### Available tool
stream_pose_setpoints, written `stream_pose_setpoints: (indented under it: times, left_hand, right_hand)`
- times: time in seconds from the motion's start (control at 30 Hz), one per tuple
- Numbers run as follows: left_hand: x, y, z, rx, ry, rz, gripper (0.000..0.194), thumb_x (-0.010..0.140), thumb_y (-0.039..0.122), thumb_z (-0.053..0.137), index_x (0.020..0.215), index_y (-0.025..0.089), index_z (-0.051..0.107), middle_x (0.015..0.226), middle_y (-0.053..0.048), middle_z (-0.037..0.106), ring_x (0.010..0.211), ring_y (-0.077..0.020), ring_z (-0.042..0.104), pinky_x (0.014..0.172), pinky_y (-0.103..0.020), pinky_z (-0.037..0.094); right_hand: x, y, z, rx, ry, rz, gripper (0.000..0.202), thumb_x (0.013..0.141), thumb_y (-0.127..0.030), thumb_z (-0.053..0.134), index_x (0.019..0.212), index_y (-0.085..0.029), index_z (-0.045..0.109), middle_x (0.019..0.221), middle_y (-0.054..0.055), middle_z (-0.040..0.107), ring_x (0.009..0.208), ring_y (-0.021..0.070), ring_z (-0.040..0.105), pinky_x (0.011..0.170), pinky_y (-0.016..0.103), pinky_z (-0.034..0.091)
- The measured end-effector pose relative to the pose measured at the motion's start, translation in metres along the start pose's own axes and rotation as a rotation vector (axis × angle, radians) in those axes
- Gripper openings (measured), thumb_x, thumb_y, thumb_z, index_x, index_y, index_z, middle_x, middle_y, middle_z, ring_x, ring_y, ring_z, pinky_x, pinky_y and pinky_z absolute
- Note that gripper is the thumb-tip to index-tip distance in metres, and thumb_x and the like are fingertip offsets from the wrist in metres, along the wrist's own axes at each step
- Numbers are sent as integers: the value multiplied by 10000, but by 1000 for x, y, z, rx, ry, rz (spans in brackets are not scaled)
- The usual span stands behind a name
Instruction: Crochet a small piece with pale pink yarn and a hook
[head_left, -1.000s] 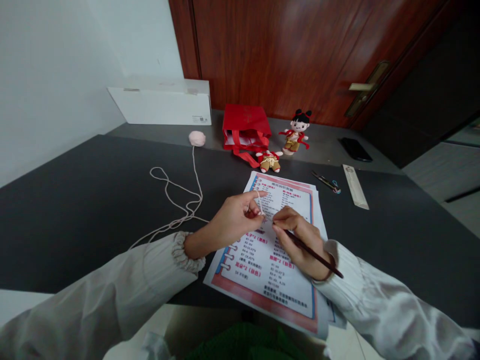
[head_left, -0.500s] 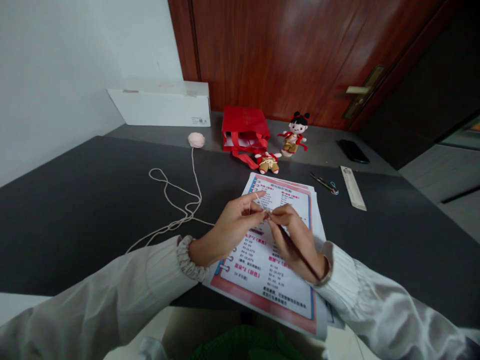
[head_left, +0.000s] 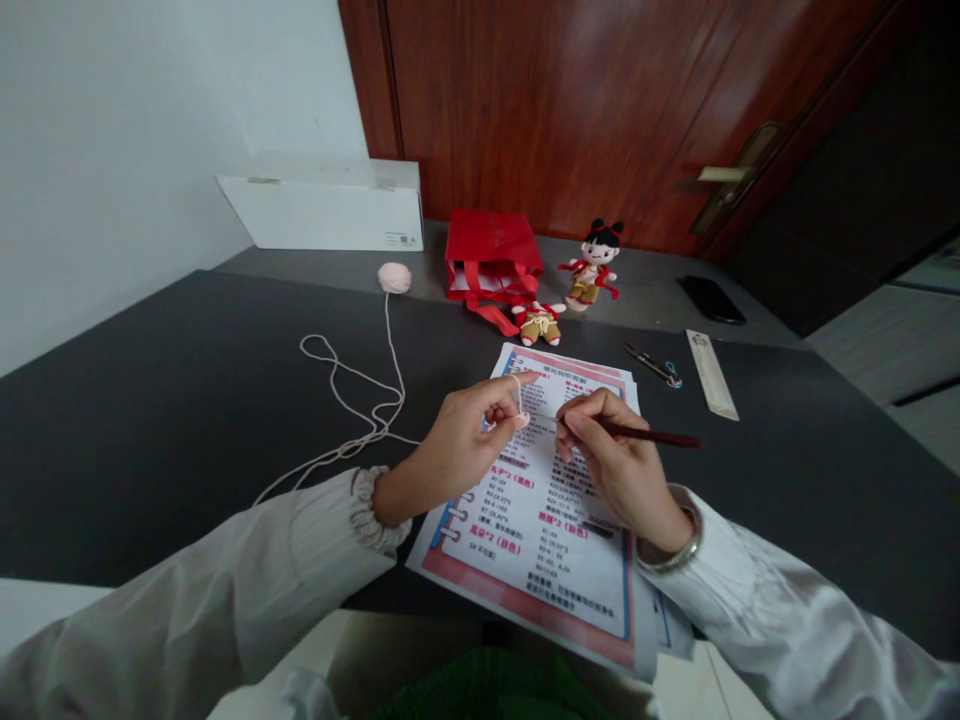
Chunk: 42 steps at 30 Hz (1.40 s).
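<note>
Between the thumb and fingers of my left hand (head_left: 469,440) is a small piece of pale pink crochet work (head_left: 523,419), and a strand of yarn runs over the raised index finger. My right hand (head_left: 619,450) grips a crochet hook (head_left: 652,434) with a dark red handle, held like a pen. Its thin metal tip points left at the crochet work; whether it touches is too small to tell. Loose yarn (head_left: 367,437) trails across the table to a pale pink ball (head_left: 394,278). Printed pattern sheets (head_left: 525,600) lie under both hands.
Behind the sheets are a red gift bag (head_left: 491,240), a headless crochet doll body (head_left: 540,324) and a finished doll (head_left: 598,262). Small scissors (head_left: 654,365), a pale flat packet (head_left: 710,375) and a black phone (head_left: 711,299) lie right. A white box (head_left: 330,215) stands back left.
My right hand has turned and shifted right, away from my left hand, so the hook now lies nearly level. My left hand still pinches the crochet work.
</note>
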<state>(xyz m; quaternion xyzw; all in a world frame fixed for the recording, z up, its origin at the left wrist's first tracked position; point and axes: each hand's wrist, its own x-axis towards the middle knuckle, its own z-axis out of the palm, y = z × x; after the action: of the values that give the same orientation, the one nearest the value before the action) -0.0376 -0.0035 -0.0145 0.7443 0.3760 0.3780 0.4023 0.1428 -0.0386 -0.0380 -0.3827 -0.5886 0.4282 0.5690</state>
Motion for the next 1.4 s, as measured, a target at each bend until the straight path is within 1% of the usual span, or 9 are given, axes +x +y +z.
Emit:
stream_pose_setpoints:
  times: [0.2, 0.3, 0.5, 0.67, 0.8, 0.97, 1.07, 1.27, 1.4]
  left_hand:
    - [2, -2, -3, 90, -40, 24, 150, 826, 139, 560, 932, 153, 666, 830, -31, 640, 759, -145, 580, 739, -287, 447]
    - [3, -2, -4, 103, -41, 16, 308, 823, 143, 569, 1123, 144, 635, 830, -29, 641, 739, -139, 573, 728, -284, 451]
    - [4, 1, -3, 1, -70, -22, 173, 813, 175, 602, 971, 155, 667, 822, -30, 637, 801, -160, 589, 778, -311, 453]
    - [4, 6, 5, -166, -57, -84, 171, 781, 145, 624, 948, 143, 662, 729, 3, 573, 793, -156, 570, 762, -298, 437]
    - [1, 6, 16, -408, -43, -195, 532, 761, 151, 645, 1276, 119, 515, 696, 34, 565, 670, -122, 533, 658, -271, 412]
    - [-3, 6, 24, -690, 40, -338, 519, 733, 134, 676, 1237, 118, 553, 722, 20, 601, 688, -104, 526, 685, -256, 392]
    - [-2, 6, 22, -911, -27, -413, 462, 718, 132, 688, 1172, 134, 604, 760, 6, 603, 745, -111, 545, 750, -270, 400]
    - [3, -1, 8, -917, -155, -429, 454, 690, 93, 704, 1130, 164, 620, 841, 0, 595, 826, -134, 566, 840, -320, 395]
    - [8, -4, -4, -815, -201, -400, 461, 698, 88, 698, 1148, 146, 614, 711, 42, 544, 697, -98, 519, 742, -283, 380]
  right_hand:
    - [0, -8, -12, -415, -285, -406, 128, 883, -105, 540, 894, -232, 550, 851, 43, 593, 794, 180, 554, 694, 330, 452]
    - [1, -11, -16, -454, -375, -479, 165, 865, -62, 535, 895, -222, 559, 848, 46, 591, 783, 177, 549, 681, 329, 450]
    - [9, -5, -14, 42, -106, -3, 103, 856, -202, 617, 764, -206, 571, 712, -4, 575, 611, 128, 513, 573, 275, 412]
    - [11, -1, -1, 399, -98, 279, 152, 854, -247, 612, 744, -204, 516, 668, -28, 550, 554, 102, 478, 530, 238, 404]
    - [3, 0, 4, 5, -86, -109, 96, 910, -191, 531, 818, -213, 522, 759, -3, 562, 667, 131, 527, 626, 279, 442]
    - [-4, 1, -1, -823, -192, -706, 150, 905, -76, 488, 956, -206, 541, 868, 67, 592, 777, 197, 520, 645, 333, 435]
    - [-4, 3, -3, -840, -188, -796, 195, 900, -64, 493, 1012, -219, 530, 913, 71, 598, 794, 199, 517, 657, 340, 436]
    - [0, 9, -2, -41, -82, -211, 67, 906, -178, 552, 891, -241, 536, 838, 1, 553, 699, 141, 534, 623, 295, 436]
    - [4, 8, -7, 184, -86, -74, 57, 877, -194, 608, 845, -229, 577, 815, -5, 565, 629, 117, 512, 570, 270, 397]
